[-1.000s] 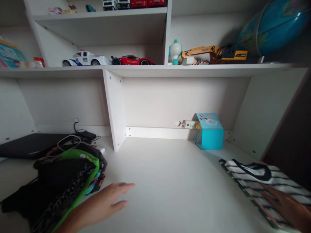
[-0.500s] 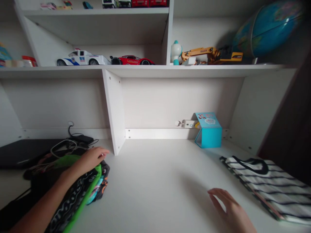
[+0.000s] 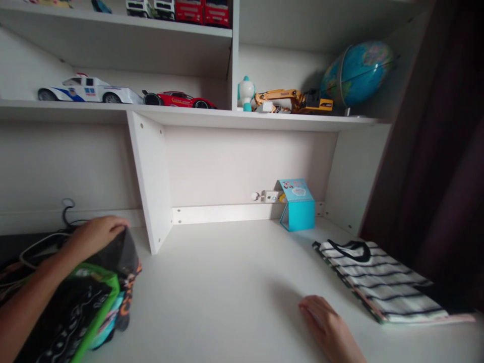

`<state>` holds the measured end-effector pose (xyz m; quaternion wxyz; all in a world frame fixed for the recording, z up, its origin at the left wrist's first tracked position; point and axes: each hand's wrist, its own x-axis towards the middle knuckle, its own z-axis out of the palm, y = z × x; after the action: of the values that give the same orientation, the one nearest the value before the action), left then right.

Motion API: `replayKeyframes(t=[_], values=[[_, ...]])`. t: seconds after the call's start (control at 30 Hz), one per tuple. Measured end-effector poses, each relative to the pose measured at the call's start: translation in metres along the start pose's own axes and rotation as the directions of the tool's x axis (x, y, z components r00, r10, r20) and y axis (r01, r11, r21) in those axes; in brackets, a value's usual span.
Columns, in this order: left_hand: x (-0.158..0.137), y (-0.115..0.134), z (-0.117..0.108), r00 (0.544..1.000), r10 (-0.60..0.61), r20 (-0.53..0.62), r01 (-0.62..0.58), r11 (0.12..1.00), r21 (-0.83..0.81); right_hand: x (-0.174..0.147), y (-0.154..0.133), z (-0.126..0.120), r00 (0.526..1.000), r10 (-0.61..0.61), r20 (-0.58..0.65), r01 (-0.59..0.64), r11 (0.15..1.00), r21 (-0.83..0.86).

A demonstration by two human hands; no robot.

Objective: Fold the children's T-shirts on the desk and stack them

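My left hand (image 3: 100, 233) is at the left, its fingers pinching the edge of a dark grey garment (image 3: 121, 254), which rises from a pile of clothes. On the same pile, under my forearm, lies a black garment (image 3: 70, 315) with white lettering and bright green trim. Patterned cloth with orange and light blue shows beneath it. My right hand (image 3: 325, 322) hovers low over the white desk (image 3: 212, 297), fingers curled together and nothing visible in them. Beyond it, to the right, is a folded black-and-white striped shirt (image 3: 381, 277) lying on other folded cloth.
A blue desk calendar (image 3: 300, 214) stands at the back near a white socket (image 3: 271, 196). An upright divider (image 3: 145, 186) rises close to my left hand. Cables (image 3: 28, 252) lie behind the pile. The shelf above holds toy cars, a toy excavator (image 3: 298, 101) and a globe (image 3: 361, 73).
My left hand has taken hold of the dark grey garment and raised its edge. The fingers of my right hand have drawn together. The view has swung to the right.
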<state>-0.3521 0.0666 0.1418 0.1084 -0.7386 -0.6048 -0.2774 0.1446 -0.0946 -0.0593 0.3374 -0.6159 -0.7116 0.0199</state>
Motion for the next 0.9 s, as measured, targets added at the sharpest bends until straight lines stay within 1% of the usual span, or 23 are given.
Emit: replayKeyframes(t=[0.03, 0.07, 0.13, 0.17, 0.2, 0.23, 0.27, 0.3, 0.33, 0.37, 0.4, 0.43, 0.47, 0.5, 0.53, 0.57, 0.6, 0.63, 0.7, 0.73, 0.77, 0.8, 0.9], values=[[0.002, 0.02, -0.018, 0.992, 0.032, -0.126, -0.026, 0.998, 0.051, -0.001, 0.002, 0.001, 1.0, -0.008, 0.005, 0.008, 1.0, 0.004], [0.004, 0.042, -0.035, 0.953, 0.049, -0.298, -0.027, 0.997, 0.078, -0.001, 0.005, 0.002, 1.0, -0.016, 0.008, 0.016, 1.0, 0.008], [0.003, 0.092, -0.059, 0.879, 0.137, -0.457, -0.129, 0.99, 0.049, -0.002, 0.009, 0.004, 1.0, -0.028, 0.003, 0.028, 1.0, 0.013], [0.001, 0.117, -0.063, 0.791, 0.142, -0.595, -0.193, 0.981, -0.022, -0.003, 0.01, 0.005, 0.999, -0.033, -0.008, 0.033, 0.999, 0.015], [-0.003, 0.141, -0.062, 0.74, 0.193, -0.644, -0.297, 0.953, -0.056, -0.003, 0.011, 0.006, 0.999, -0.038, -0.02, 0.039, 0.999, 0.017], [-0.008, 0.163, -0.056, 0.705, 0.24, -0.667, -0.393, 0.915, -0.087, -0.004, 0.012, 0.006, 0.999, -0.043, -0.029, 0.044, 0.999, 0.019], [-0.015, 0.182, -0.046, 0.695, 0.309, -0.649, -0.499, 0.857, -0.126, -0.004, 0.012, 0.006, 0.998, -0.047, -0.032, 0.048, 0.999, 0.024], [-0.024, 0.199, -0.033, 0.694, 0.415, -0.589, -0.608, 0.776, -0.169, -0.004, 0.011, 0.005, 0.998, -0.048, -0.028, 0.049, 0.998, 0.032], [-0.034, 0.213, -0.017, 0.695, 0.558, -0.454, -0.694, 0.686, -0.219, -0.004, 0.01, 0.004, 0.999, -0.045, -0.022, 0.046, 0.998, 0.043], [-0.046, 0.224, 0.0, 0.654, 0.699, -0.288, -0.756, 0.594, -0.276, -0.004, 0.009, 0.003, 0.999, -0.04, -0.018, 0.041, 0.998, 0.056], [-0.059, 0.234, 0.016, 0.576, 0.809, -0.115, -0.792, 0.517, -0.324, -0.004, 0.009, 0.002, 0.999, -0.032, -0.02, 0.034, 0.997, 0.07], [-0.072, 0.241, 0.032, 0.479, 0.877, 0.034, -0.813, 0.458, -0.359, -0.004, 0.009, 0.001, 0.999, -0.019, -0.028, 0.022, 0.996, 0.083], [-0.084, 0.247, 0.047, 0.385, 0.913, 0.137, -0.828, 0.407, -0.386, -0.005, 0.009, 0.001, 0.999, -0.002, -0.037, 0.005, 0.996, 0.092], [-0.095, 0.252, 0.06, 0.305, 0.929, 0.21, -0.833, 0.367, -0.413, -0.005, 0.011, 0.002, 0.999, 0.021, -0.051, -0.016, 0.995, 0.095], [-0.104, 0.255, 0.071, 0.246, 0.935, 0.257, -0.83, 0.34, -0.443, -0.006, 0.013, 0.002, 0.996, 0.049, -0.072, -0.042, 0.995, 0.094], [-0.11, 0.256, 0.081, 0.209, 0.934, 0.289, -0.815, 0.33, -0.477, -0.007, 0.017, 0.004, 0.991, 0.084, -0.101, -0.074, 0.993, 0.093], [-0.113, 0.256, 0.089, 0.205, 0.928, 0.312, -0.788, 0.345, -0.51, -0.008, 0.02, 0.005, 0.983, 0.124, -0.137, -0.112, 0.989, 0.094], [-0.113, 0.255, 0.097, 0.239, 0.914, 0.328, -0.751, 0.388, -0.535, -0.008, 0.024, 0.007, 0.971, 0.165, -0.174, -0.15, 0.984, 0.099], [-0.108, 0.249, 0.111, 0.373, 0.857, 0.356, -0.656, 0.514, -0.553, -0.01, 0.029, 0.009, 0.945, 0.228, -0.235, -0.207, 0.972, 0.111], [-0.103, 0.245, 0.119, 0.443, 0.815, 0.373, -0.603, 0.579, -0.549, -0.01, 0.03, 0.009, 0.94, 0.232, -0.249, -0.212, 0.971, 0.106], [-0.098, 0.24, 0.127, 0.5, 0.772, 0.393, -0.553, 0.633, -0.542, -0.01, 0.03, 0.009, 0.944, 0.208, -0.254, -0.192, 0.978, 0.086], [-0.093, 0.235, 0.135, 0.535, 0.737, 0.414, -0.513, 0.672, -0.534, -0.009, 0.028, 0.007, 0.954, 0.161, -0.252, -0.153, 0.987, 0.052], [-0.083, 0.224, 0.152, 0.566, 0.691, 0.449, -0.456, 0.716, -0.528, -0.002, 0.013, -0.001, 0.983, -0.015, -0.181, 0.002, 0.997, -0.071]])
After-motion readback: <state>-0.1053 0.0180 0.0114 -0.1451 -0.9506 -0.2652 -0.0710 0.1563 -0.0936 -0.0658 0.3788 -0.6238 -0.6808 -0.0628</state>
